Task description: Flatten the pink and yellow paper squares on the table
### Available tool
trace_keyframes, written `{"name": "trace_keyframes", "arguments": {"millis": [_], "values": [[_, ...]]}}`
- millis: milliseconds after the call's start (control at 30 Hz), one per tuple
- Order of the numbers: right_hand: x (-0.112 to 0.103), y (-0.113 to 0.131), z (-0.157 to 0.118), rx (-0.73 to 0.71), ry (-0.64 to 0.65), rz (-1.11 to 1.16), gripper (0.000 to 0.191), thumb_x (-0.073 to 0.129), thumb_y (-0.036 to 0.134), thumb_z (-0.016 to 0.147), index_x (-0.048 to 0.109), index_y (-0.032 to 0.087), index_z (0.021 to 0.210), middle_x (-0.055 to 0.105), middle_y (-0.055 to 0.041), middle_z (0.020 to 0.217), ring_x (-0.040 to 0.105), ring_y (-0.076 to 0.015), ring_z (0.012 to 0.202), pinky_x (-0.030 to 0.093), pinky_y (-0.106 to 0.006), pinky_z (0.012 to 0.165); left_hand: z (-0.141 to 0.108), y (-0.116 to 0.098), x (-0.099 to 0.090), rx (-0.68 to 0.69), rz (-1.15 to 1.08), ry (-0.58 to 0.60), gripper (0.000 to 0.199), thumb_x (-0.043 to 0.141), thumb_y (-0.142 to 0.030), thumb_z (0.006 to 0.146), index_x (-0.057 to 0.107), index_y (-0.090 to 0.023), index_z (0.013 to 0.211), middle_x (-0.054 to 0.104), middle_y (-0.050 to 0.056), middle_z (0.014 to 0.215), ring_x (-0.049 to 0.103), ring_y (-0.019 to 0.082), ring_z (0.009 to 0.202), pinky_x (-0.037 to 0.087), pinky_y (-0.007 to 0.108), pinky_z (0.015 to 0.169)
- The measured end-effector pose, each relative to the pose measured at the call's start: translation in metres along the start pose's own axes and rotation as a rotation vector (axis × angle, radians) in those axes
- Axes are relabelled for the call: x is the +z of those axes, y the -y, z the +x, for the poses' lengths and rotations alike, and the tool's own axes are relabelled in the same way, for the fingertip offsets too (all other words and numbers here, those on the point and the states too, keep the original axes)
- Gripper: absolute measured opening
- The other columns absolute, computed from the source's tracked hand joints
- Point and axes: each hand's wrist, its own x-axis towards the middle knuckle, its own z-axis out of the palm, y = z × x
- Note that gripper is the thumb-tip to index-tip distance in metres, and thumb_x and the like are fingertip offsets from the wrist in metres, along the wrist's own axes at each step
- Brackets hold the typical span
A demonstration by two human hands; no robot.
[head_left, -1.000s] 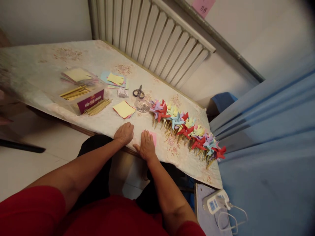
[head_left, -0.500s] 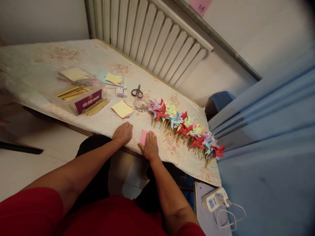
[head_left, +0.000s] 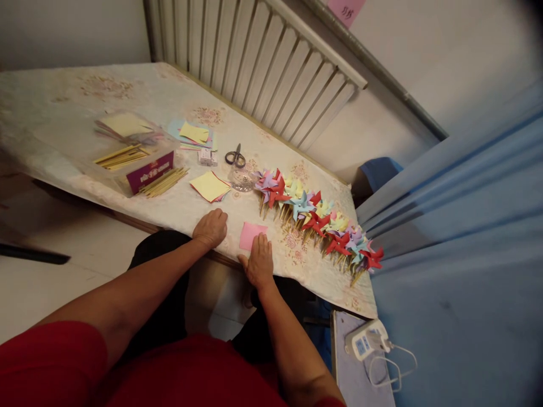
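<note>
A pink square of paper (head_left: 251,234) lies flat near the front edge of the table. Resting on its lower right part is my right hand (head_left: 259,261), palm down with the fingers stretched out. To the left of the sheet, apart from it, my left hand (head_left: 211,228) sits curled on the tablecloth; whatever its fingers may hold is hidden. Just beyond the left hand lies a stack of paper squares (head_left: 209,186), yellow on top. Finished paper pinwheels (head_left: 316,222) on sticks form a long row to the right of my hands.
Scissors (head_left: 235,156) and a clear bag of small fasteners (head_left: 243,180) lie farther back. At left are wooden sticks (head_left: 164,182), a purple-labelled box (head_left: 150,171) and more cut paper (head_left: 194,133). A white power strip (head_left: 365,341) rests on a low surface at right.
My right hand has slid slightly down off the pink paper, baring more of it. My left hand stays curled in nearly the same place. The view has shifted a little.
</note>
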Motion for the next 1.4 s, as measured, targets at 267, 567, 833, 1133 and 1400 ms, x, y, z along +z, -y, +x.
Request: {"name": "trace_keyframes", "arguments": {"millis": [267, 567, 833, 1133, 1400], "values": [[0.008, -0.003, -0.008, -0.096, -0.066, 0.008, 0.077, 0.053, 0.049, 0.096, 0.033, -0.004, 0.148, 0.032, -0.0313, 0.156, 0.020, -0.0372, 0.151, 0.024, -0.059, 0.119, 0.000, -0.001, -0.002, -0.003, -0.005, -0.003, 0.023, 0.043, -0.016, 0.089, 0.064, -0.012, 0.097, 0.060, 0.017, 0.100, 0.056, 0.028, 0.094, 0.042, 0.040, 0.078], [0.004, -0.003, -0.006, -0.192, -0.013, 0.011, 0.080, 0.052, 0.053, 0.094, 0.034, -0.004, 0.148, 0.031, -0.0297, 0.157, 0.019, -0.0379, 0.151, 0.020, -0.059, 0.121, 0.000, -0.002, -0.004, -0.008, -0.046, 0.005, 0.022, 0.044, -0.016, 0.088, 0.065, -0.012, 0.096, 0.059, 0.017, 0.100, 0.056, 0.028, 0.095, 0.042, 0.040, 0.079], [0.002, 0.003, 0.019, -0.149, 0.011, 0.003, 0.081, 0.048, 0.055, 0.096, 0.033, -0.004, 0.148, 0.029, -0.0301, 0.157, 0.021, -0.0376, 0.151, 0.020, -0.057, 0.121, -0.001, -0.002, -0.006, -0.013, -0.013, 0.024, 0.024, 0.042, -0.016, 0.090, 0.064, -0.012, 0.098, 0.060, 0.017, 0.101, 0.055, 0.028, 0.095, 0.041, 0.039, 0.079], [0.004, 0.008, 0.008, -0.098, -0.004, 0.010, 0.080, 0.048, 0.054, 0.096, 0.034, -0.006, 0.147, 0.029, -0.0316, 0.157, 0.021, -0.0388, 0.150, 0.022, -0.057, 0.119, -0.001, -0.002, -0.004, -0.010, -0.008, 0.024, 0.024, 0.042, -0.017, 0.090, 0.064, -0.012, 0.099, 0.059, 0.016, 0.102, 0.055, 0.027, 0.096, 0.040, 0.039, 0.079], [0.002, 0.001, 0.026, -0.024, 0.021, 0.022, 0.077, 0.048, 0.051, 0.097, 0.034, -0.006, 0.148, 0.029, -0.0307, 0.157, 0.021, -0.0370, 0.151, 0.020, -0.057, 0.120, 0.000, -0.001, -0.004, -0.004, 0.003, 0.022, 0.024, 0.041, -0.017, 0.091, 0.064, -0.013, 0.098, 0.060, 0.016, 0.101, 0.055, 0.027, 0.095, 0.041, 0.039, 0.078]]}}
